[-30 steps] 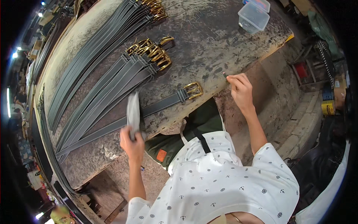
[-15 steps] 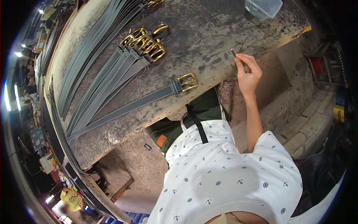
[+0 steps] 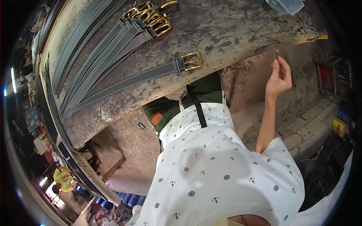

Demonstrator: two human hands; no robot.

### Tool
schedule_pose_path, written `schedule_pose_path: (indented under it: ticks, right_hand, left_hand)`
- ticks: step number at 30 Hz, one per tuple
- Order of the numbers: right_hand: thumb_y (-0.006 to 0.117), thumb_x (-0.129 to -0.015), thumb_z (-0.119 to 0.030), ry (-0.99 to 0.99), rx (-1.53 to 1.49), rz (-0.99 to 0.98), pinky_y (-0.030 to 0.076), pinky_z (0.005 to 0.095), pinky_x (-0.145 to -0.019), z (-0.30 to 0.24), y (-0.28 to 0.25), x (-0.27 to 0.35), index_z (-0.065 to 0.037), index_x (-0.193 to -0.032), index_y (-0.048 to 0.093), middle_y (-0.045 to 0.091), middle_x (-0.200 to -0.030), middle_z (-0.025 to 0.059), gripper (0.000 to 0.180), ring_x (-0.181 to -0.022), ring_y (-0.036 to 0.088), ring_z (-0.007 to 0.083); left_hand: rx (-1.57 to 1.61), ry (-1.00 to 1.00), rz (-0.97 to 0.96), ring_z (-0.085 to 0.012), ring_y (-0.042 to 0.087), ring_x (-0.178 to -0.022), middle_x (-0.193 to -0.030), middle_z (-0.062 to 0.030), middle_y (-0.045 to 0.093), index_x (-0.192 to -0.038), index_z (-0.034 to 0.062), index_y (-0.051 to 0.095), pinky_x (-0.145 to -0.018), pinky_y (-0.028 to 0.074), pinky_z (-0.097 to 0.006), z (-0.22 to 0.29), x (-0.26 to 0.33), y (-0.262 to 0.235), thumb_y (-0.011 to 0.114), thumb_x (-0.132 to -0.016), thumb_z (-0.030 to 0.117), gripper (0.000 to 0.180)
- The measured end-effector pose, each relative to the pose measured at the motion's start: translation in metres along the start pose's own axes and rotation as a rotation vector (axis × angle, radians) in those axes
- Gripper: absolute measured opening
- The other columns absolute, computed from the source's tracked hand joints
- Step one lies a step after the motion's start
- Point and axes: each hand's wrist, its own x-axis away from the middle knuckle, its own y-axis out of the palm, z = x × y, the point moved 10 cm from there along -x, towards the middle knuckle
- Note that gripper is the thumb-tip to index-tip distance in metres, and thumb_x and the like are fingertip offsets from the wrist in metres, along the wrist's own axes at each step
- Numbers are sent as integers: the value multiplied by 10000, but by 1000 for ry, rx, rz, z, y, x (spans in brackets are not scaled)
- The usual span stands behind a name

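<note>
presently listed, by position and handling:

item: slim short stick point(image 3: 277, 53), dark, with a paler tip. location: in the right hand point(image 3: 279, 79), out past the front edge of the worktable point(image 3: 233, 35), tip pointing up and away from the body. hold: pinched between thumb and fingertips at its lower end, upper part bare. handling, as judged: very light, stiff, perhaps brittle; exact kind too small to tell. best taken near the middle, with light pressure, as a thin round body could roll in the fingers.

item: the left hand. not in view; whether spread, pressed together or pinching anything, cannot tell.

item: single grey belt point(image 3: 139, 78), pale stitching along its edges. location: flat on the worktable, slanting near the front edge, buckle end to the right, other end reaching the strap ends of the neighbouring pile. touched by no visible hand. handling, as judged: strap bendable yet springy, smooth-faced, fairly light, not fragile; weight gathered at the buckle end. best held just behind the keeper loops, free length supported.

item: gold-coloured buckle point(image 3: 201, 60), attached to the same belt. handling, as judged: hard, rigid, slick, liable to scratch; grip by the frame.

item: pile of grey belts point(image 3: 109, 49), fanned, beyond the single belt, with clustered buckles point(image 3: 151, 17) at the upper end; straps likely to slide over one another.

item: clear plastic box point(image 3: 286, 5), at the far right of the worktable, partly cut off.
</note>
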Motion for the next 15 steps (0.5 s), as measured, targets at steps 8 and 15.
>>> schedule_pose_path:
  ticks: [8, 15]
  right_hand:
    - [707, -944, -75, 141, 30, -14, 529, 242, -711, 21, -27, 23, 8, -1060, 720, 720, -938, 53, 143, -790, 640, 93]
    - [701, -945, -62, 115, -29, -78, 525, 243, -718, 15, -15, 22, 23, -1074, 711, 719, -940, 54, 155, -789, 636, 94]
  left_hand:
    - [41, -37, -188, -311, 684, -669, -727, -188, 676, -929, 8, 702, -654, 534, -421, -2, 40, 45, 667, -865, 326, 327]
    - [79, -34, -314, -306, 687, -674, -728, -187, 677, -923, 9, 704, -655, 535, -417, -3, 55, 72, 667, -868, 329, 327]
